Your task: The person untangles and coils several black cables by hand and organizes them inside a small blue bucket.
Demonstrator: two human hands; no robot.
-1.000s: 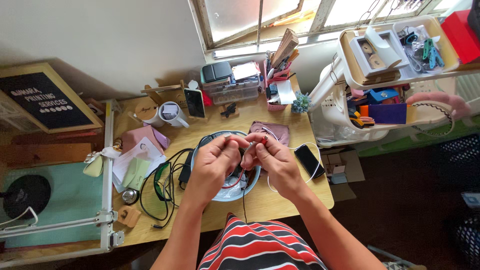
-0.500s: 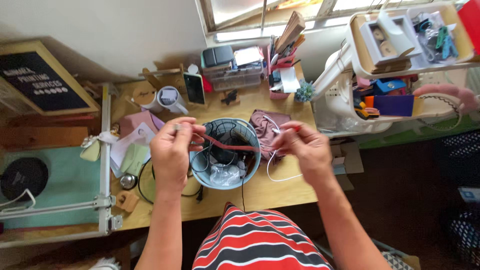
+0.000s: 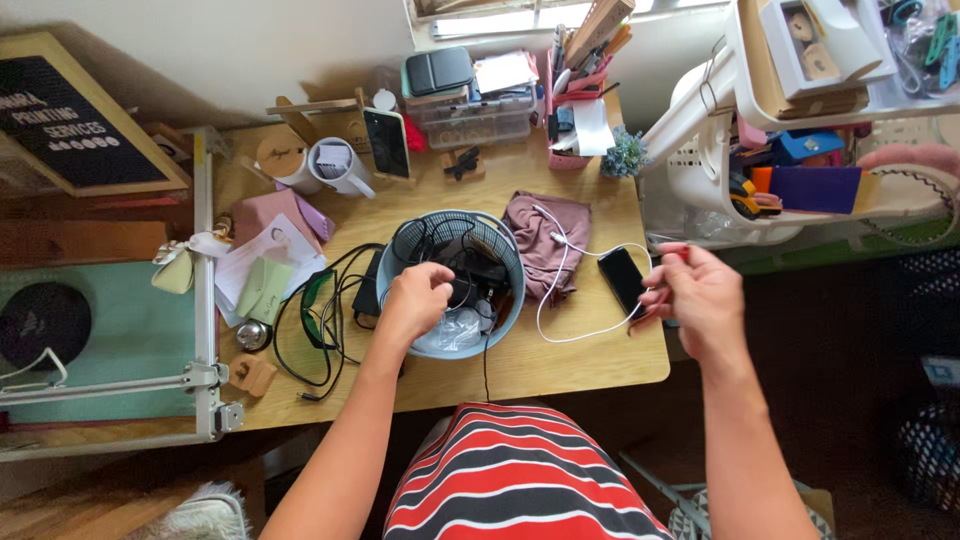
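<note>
Head view: the left hand [image 3: 415, 300] reaches down into the pale blue basket [image 3: 420, 240], its grip curled together among the black cables [image 3: 462, 268] tangled inside; whether the fingers actually pinch one of them cannot be told. A crumpled clear plastic bag [image 3: 452, 330] lies in the basket just beside that hand. The right hand [image 3: 695, 295] hangs off the right edge of the counter [image 3: 560, 365], its grip closed on a thin red cord [image 3: 652, 305] that shows between the fingers and loops below them.

The basket stands near the middle of the counter, close to the front edge. Just to its right lies a folded mauve cloth [image 3: 545, 235] with a white cable [image 3: 560, 290] running across it and curving round to a black phone [image 3: 622, 278] lying flat near the right hand. Left of the basket, green-lensed safety glasses [image 3: 320, 305] sit among more black cable, next to a pile of papers and pale green envelopes [image 3: 265, 285]. Farther back stand a white mug [image 3: 340, 165], a second phone propped upright [image 3: 387, 143] and a clear plastic storage box [image 3: 470, 110]. A white tiered cart [image 3: 700, 165] filled with small items stands to the right of the counter. A red, black and white striped garment [image 3: 510, 480] fills the bottom of the picture.
</note>
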